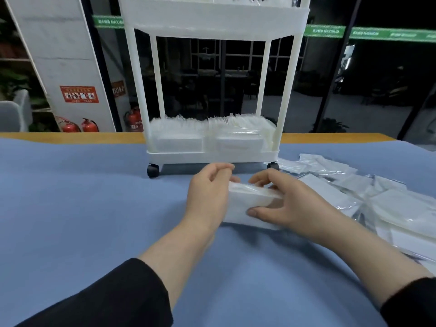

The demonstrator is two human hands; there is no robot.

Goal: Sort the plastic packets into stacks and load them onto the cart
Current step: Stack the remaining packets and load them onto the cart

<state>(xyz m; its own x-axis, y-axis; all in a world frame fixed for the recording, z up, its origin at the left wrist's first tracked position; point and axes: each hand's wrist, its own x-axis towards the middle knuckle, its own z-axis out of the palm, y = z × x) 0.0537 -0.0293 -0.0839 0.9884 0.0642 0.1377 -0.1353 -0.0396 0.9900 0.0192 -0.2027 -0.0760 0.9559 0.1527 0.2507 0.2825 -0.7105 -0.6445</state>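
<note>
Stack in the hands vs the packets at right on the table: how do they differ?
The stack is squared into one neat block; the loose packets lie spread out and overlapping. The stack is held between the left hand and the right hand; the loose packets lie untouched on the blue table cover. Both are white packets in clear plastic.

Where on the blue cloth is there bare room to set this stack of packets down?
Bare blue cloth stretches left of the left hand, from the cart's left caster toward the near edge. Another free patch lies between the forearms. Right of the right hand it is crowded with loose packets. The cart's bottom shelf already holds packets.
</note>
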